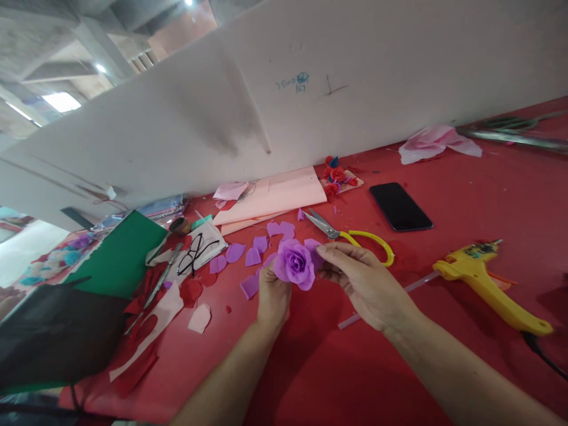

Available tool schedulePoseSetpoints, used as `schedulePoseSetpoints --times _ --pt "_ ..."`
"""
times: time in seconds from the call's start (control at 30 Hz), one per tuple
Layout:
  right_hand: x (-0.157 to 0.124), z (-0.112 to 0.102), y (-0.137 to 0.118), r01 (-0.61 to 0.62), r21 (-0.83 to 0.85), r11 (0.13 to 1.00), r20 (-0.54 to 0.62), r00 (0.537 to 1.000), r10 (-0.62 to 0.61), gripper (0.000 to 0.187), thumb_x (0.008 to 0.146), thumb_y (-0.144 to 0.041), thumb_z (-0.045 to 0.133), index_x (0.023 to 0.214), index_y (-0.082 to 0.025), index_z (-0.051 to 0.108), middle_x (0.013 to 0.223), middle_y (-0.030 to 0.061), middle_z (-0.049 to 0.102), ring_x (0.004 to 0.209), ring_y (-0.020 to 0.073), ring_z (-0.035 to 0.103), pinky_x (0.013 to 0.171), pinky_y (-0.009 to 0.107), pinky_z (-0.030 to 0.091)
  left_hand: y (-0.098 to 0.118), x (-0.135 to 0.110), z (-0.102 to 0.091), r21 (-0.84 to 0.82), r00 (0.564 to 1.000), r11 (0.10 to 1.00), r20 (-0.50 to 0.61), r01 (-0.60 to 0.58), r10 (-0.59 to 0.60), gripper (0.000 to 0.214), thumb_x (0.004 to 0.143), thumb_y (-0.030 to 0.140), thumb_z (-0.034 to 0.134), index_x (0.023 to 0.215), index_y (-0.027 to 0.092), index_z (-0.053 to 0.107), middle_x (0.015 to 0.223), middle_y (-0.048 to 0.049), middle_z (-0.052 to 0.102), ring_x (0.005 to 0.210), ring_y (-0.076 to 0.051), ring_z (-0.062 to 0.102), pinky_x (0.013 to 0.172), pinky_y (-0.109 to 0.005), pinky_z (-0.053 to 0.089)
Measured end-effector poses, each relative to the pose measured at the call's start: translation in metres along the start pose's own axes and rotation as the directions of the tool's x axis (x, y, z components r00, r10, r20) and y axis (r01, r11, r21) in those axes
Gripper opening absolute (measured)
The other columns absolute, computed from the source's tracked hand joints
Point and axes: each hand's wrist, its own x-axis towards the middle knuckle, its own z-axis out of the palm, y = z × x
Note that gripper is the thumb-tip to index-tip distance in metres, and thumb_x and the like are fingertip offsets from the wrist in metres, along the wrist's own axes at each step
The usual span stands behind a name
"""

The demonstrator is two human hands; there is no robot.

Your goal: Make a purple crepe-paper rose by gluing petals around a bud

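A purple paper rose [295,264] with layered petals faces up in the middle of the view. My left hand [274,294] is closed around its underside, and the bloom hides part of the fingers. At the rose's right edge, my right hand [355,275] pinches a single purple petal [313,253] between thumb and fingers. Whether that petal is stuck to the rose I cannot tell. Several loose purple petals [253,257] lie on the red table to the left. Just beyond my right hand rest scissors [370,239] with yellow handles.
A yellow glue gun [488,284] lies at the right, its cord trailing off. Behind it is a black phone [400,206]. Pink paper sheets [279,195] and small red flowers [336,176] sit along the white board [355,77]. Eyeglasses [193,255], paper scraps and green sheets [122,254] crowd the left.
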Motion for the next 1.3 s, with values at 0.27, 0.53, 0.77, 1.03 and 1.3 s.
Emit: schedulePoseSetpoints --times 0.27,0.53,0.77,1.03,1.3 --pt "-0.003 0.003 -0.003 0.012 0.041 0.999 0.018 1.0 -0.013 0.02 0.073 -0.039 0.071 0.071 -0.02 0.074 0.071 0.0034 0.07 0.067 0.0162 0.062 0.071 0.033 0.049 -0.009 0.002 -0.004 0.034 0.999 0.999 0.051 -0.019 0.017 0.016 0.062 0.028 0.079 0.068 0.018 0.068 0.073 -0.0027 0.07 0.07 -0.016 0.062 0.074 -0.03 0.051" --pt "0.0 0.005 0.004 0.036 0.062 0.997 0.006 0.999 -0.036 0.01 0.068 -0.024 0.071 0.077 -0.02 0.071 0.071 0.0012 0.07 0.065 0.0129 0.061 0.068 0.03 0.048 0.005 -0.002 0.009 -0.045 0.997 0.996 0.018 0.077 -0.076 0.014 0.061 0.022 0.078 0.073 0.021 0.07 0.071 -0.0008 0.07 0.075 -0.017 0.064 0.077 -0.029 0.051" --pt "-0.002 0.006 0.007 0.098 -0.1 0.99 0.019 0.995 -0.097 0.014 0.066 -0.027 0.077 0.077 -0.021 0.071 0.073 -0.0016 0.067 0.069 0.0129 0.06 0.075 0.032 0.049 0.004 -0.005 0.008 -0.066 0.992 0.991 0.062 0.115 -0.111 0.015 0.062 0.022 0.078 0.074 0.02 0.07 0.073 -0.002 0.07 0.077 -0.018 0.064 0.076 -0.031 0.051" --pt "-0.003 0.009 0.013 0.194 -0.222 0.956 0.032 0.981 -0.192 0.017 0.063 -0.029 0.08 0.074 -0.022 0.069 0.071 -0.0011 0.065 0.067 0.0143 0.057 0.07 0.032 0.048 0.01 -0.007 0.012 0.004 0.996 0.998 0.068 0.055 -0.055 0.017 0.061 0.024 0.077 0.077 0.02 0.071 0.071 -0.0024 0.069 0.075 -0.018 0.064 0.074 -0.03 0.051" --pt "-0.006 0.008 0.012 0.199 -0.249 0.948 0.062 0.98 -0.19 0.015 0.067 -0.029 0.077 0.079 -0.023 0.07 0.073 -0.0013 0.067 0.068 0.0141 0.058 0.071 0.031 0.049 0.007 -0.006 0.007 0.016 0.995 0.999 0.085 0.046 -0.047 0.011 0.063 0.027 0.076 0.063 0.021 0.067 0.068 -0.0034 0.069 0.079 -0.022 0.064 0.076 -0.034 0.051"
